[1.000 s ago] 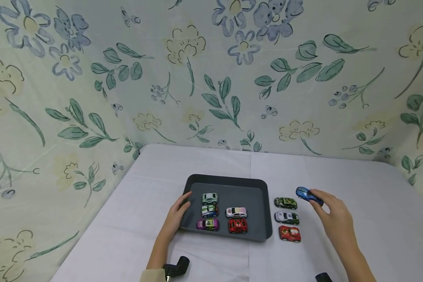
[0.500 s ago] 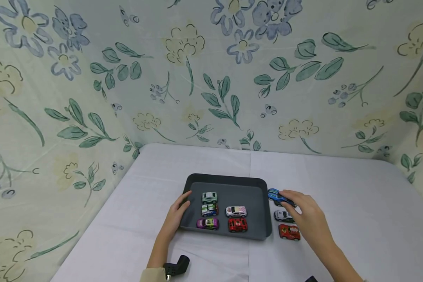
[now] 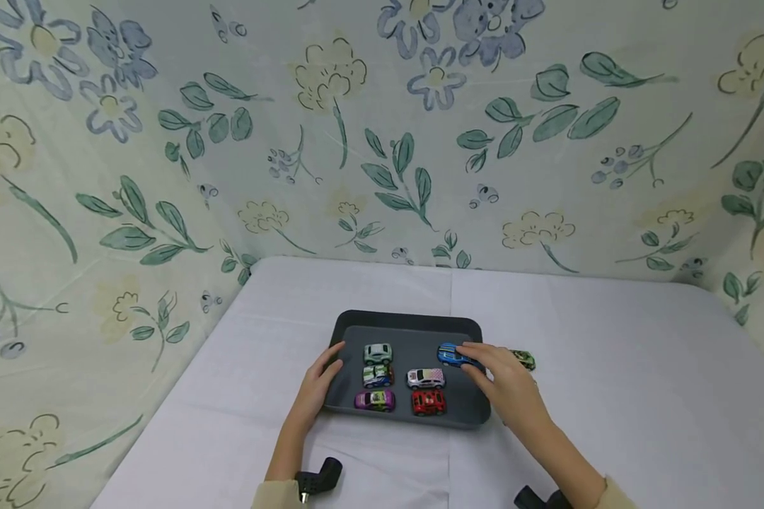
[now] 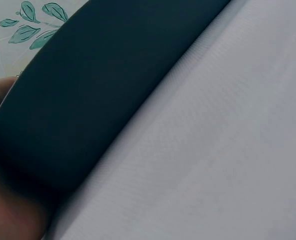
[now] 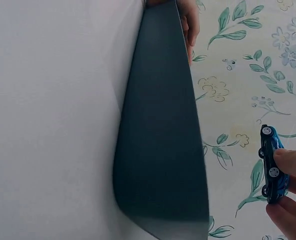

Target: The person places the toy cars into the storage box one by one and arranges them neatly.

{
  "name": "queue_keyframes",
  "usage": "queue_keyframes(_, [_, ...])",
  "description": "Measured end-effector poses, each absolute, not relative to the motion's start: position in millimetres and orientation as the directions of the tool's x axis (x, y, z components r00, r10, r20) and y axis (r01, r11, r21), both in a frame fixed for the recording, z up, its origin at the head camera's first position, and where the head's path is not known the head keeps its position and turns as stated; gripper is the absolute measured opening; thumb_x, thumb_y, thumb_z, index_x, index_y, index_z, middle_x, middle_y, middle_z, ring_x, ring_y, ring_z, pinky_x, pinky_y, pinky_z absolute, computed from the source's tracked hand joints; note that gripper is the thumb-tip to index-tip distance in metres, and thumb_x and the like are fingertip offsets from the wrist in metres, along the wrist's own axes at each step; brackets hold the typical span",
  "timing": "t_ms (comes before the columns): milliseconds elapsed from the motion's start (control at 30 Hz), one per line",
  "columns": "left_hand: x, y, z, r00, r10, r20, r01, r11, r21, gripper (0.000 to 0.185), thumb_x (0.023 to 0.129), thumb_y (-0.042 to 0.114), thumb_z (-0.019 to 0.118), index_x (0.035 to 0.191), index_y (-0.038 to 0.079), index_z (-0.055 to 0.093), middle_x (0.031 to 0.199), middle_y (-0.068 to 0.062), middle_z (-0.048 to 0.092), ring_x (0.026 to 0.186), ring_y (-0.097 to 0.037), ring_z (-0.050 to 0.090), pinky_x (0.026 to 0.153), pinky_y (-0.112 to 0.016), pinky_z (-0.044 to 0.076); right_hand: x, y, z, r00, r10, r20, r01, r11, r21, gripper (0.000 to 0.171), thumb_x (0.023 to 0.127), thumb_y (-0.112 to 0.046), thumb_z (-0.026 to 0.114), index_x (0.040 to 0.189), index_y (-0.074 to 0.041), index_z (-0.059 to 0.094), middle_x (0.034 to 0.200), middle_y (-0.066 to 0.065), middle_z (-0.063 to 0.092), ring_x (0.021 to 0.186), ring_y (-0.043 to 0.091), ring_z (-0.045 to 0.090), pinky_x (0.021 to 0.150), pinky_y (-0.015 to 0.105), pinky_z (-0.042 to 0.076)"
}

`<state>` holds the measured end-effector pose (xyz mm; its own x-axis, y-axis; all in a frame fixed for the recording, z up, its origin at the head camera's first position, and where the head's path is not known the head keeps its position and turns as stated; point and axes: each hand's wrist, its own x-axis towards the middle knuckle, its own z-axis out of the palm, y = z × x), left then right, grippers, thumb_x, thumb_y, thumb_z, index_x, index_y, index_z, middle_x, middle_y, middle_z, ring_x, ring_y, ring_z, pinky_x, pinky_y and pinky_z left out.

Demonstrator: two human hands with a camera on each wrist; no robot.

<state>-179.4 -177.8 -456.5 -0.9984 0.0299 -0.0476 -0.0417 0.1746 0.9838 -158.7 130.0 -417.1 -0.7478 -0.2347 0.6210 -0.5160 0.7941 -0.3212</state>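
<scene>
Blue toy car (image 3: 450,354): over the right half of the tray, near its far right corner, held above the rim level in the right-wrist view, wheels bare. Pinched by the right hand (image 3: 509,385), thumb on one side, fingertips on the other. Handling (judgement): light, stiff shell, smooth paint likely a bit slippery, not very fragile; wheels could roll under pressure. Best hold: across the body sides, above the wheels, light pinch.

Dark grey tray (image 3: 414,322): looks rigid. Left hand (image 3: 318,382) grasps its left wall, digits hooked over the rim; the rest of that grip is partly hidden.

Inside the tray, left column: pale green car (image 3: 378,353), white-and-blue car (image 3: 378,375), purple car (image 3: 374,401). Nearer the middle: white checked car (image 3: 426,378), with red car (image 3: 428,403) just on its near side.

Outside, right of the tray: camouflage car (image 3: 525,360) on the white cloth (image 3: 624,367), partly covered by the right hand. Behind: floral backdrop (image 3: 458,184)
</scene>
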Motion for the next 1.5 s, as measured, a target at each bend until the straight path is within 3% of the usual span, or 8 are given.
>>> queue_keyframes(167, [-180, -178, -455, -0.998, 0.029, -0.048, -0.042, 0.170, 0.985, 0.042, 0.095, 0.019, 0.045, 0.136, 0.007, 0.042, 0.147, -0.014, 0.030, 0.140, -0.032, 0.017, 0.113, -0.051, 0.012, -172, 117, -429, -0.747, -0.259, 0.612, -0.540, 0.774, -0.331, 0.033, 0.071, -0.012, 0.075, 0.104, -0.012, 0.068, 0.106, 0.003, 0.067, 0.097, 0.020, 0.062, 0.080, 0.034, 0.053])
queue_keyframes(433, [-181, -179, -456, -0.998, 0.031, -0.054, -0.048, 0.184, 0.982, 0.042, 0.095, 0.019, 0.044, 0.136, 0.008, 0.041, 0.148, -0.013, 0.029, 0.140, -0.032, 0.017, 0.113, -0.051, 0.012, -185, 107, -444, -0.837, -0.272, 0.474, -0.480, 0.781, -0.399, 0.028, 0.076, -0.010, 0.071, 0.103, -0.014, 0.067, 0.107, 0.002, 0.065, 0.102, 0.022, 0.060, 0.086, 0.037, 0.050])
queue_keyframes(700, [-180, -178, -457, -0.998, 0.027, -0.065, -0.059, 0.194, 0.979, 0.042, 0.095, 0.020, 0.044, 0.135, 0.009, 0.042, 0.148, -0.013, 0.030, 0.139, -0.032, 0.018, 0.113, -0.051, 0.012, -194, 102, -451, -0.885, -0.268, 0.380, -0.425, 0.798, -0.427, 0.024, 0.077, -0.008, 0.069, 0.100, -0.013, 0.067, 0.103, 0.003, 0.066, 0.097, 0.021, 0.063, 0.082, 0.037, 0.051])
queue_keyframes(1067, [-181, -179, -456, -0.998, 0.031, -0.058, -0.052, 0.184, 0.982, 0.042, 0.095, 0.019, 0.044, 0.136, 0.008, 0.042, 0.148, -0.013, 0.030, 0.140, -0.032, 0.017, 0.113, -0.051, 0.012, -210, 92, -449, -0.906, -0.246, 0.346, -0.390, 0.804, -0.448, 0.023, 0.080, -0.010, 0.067, 0.103, -0.014, 0.065, 0.106, 0.004, 0.066, 0.100, 0.022, 0.063, 0.083, 0.039, 0.051])
queue_keyframes(1500, [-181, -179, -457, -0.998, 0.033, -0.056, -0.049, 0.182, 0.982, 0.042, 0.095, 0.019, 0.044, 0.136, 0.008, 0.042, 0.147, -0.012, 0.031, 0.140, -0.031, 0.018, 0.113, -0.050, 0.012, -226, 74, -454, -0.944, -0.258, 0.206, -0.326, 0.826, -0.460, 0.020, 0.081, -0.009, 0.066, 0.101, -0.013, 0.065, 0.108, 0.007, 0.065, 0.101, 0.024, 0.062, 0.084, 0.039, 0.051])
